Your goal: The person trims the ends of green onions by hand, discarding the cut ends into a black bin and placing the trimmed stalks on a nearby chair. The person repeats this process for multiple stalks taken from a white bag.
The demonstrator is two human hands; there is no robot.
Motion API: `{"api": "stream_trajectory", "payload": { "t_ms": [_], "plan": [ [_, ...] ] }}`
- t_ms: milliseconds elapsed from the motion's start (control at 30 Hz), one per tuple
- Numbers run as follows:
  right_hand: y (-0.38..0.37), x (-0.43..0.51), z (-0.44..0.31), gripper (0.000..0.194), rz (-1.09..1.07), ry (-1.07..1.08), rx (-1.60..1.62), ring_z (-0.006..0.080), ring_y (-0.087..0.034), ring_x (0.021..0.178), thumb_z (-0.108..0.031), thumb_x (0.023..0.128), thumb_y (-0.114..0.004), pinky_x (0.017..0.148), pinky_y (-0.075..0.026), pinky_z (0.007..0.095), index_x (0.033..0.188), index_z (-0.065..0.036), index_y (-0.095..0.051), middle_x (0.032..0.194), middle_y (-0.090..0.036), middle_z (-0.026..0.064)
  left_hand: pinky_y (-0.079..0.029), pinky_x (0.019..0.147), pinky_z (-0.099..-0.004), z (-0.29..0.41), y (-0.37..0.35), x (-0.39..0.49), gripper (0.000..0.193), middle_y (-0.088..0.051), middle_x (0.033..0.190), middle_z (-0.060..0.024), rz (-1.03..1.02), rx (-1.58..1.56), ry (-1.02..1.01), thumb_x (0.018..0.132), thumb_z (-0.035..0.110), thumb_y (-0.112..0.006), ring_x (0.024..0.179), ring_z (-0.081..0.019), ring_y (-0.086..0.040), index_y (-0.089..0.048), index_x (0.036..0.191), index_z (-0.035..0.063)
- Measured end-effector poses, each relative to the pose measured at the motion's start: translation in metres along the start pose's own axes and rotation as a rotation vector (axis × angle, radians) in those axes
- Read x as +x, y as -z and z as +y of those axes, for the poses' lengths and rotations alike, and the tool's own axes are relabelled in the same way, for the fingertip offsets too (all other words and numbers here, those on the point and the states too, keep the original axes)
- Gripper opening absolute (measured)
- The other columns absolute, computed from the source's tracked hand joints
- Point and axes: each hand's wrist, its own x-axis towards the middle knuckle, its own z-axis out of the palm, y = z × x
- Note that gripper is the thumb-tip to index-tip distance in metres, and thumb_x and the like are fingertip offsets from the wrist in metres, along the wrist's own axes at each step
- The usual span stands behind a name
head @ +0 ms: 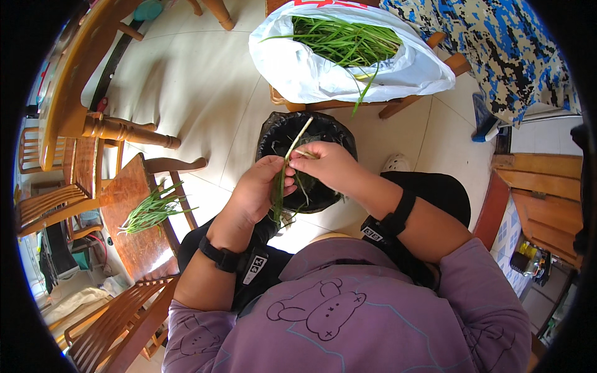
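My left hand grips a green leafy stalk, its pale end pointing up and away and its leaves hanging below the fingers. At the stalk's middle, my right hand pinches a small pale strip between thumb and fingers. Both hands are close together over a bin lined with a black plastic bag. Plant scraps lie inside it, partly hidden by the hands. Beyond the bin, a white plastic bag holds a heap of long green stalks.
On the left, a wooden chair seat bears a small bunch of green stalks. The white bag rests on a wooden chair or stool. Camouflage-patterned cloth hangs at the upper right. A wooden table leg stands at the left.
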Motion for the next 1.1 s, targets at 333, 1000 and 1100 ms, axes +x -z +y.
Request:
{"api": "stream_trajectory", "payload": {
  "t_ms": [333, 1000, 1100],
  "plan": [
    [0.0, 0.0, 0.007, 0.02, 0.335, 0.118, -0.342, 0.0074, -0.051, 0.063, -0.021, 0.09, -0.064, 0.058, -0.042, 0.0269, 0.093, -0.002, -0.065, 0.071, -0.06, 0.0003, -0.049, 0.071, -0.0262, -0.008, -0.003, 0.006, 0.011, -0.058, 0.082, -0.0016, 0.124, 0.269, -0.149, 0.095, 0.019, -0.056, 0.073, -0.0123, -0.056, -0.056, 0.095, 0.0075],
    [0.043, 0.019, 0.001, 0.027, 0.628, 0.12, 0.045, 0.0078, -0.053, 0.064, -0.026, 0.092, -0.064, 0.059, -0.044, 0.0263, 0.103, -0.001, -0.064, 0.074, -0.062, 0.0, -0.05, 0.068, -0.0266, -0.002, -0.001, 0.001, 0.015, -0.059, 0.082, -0.0016, 0.229, 0.123, -0.171, 0.096, 0.022, -0.056, 0.069, -0.0114, -0.056, -0.054, 0.099, 0.0077],
    [0.047, 0.019, -0.005, 0.018, 0.674, 0.321, 0.246, 0.0038, -0.042, 0.058, -0.022, 0.094, -0.06, 0.052, -0.035, 0.021, 0.098, -0.006, -0.065, 0.077, -0.059, -0.003, -0.05, 0.069, -0.0269, -0.002, 0.002, 0.003, 0.014, -0.059, 0.083, -0.0013, 0.251, 0.114, -0.188, 0.095, 0.022, -0.056, 0.069, -0.0111, -0.055, -0.054, 0.099, 0.0085]
  ]
}}
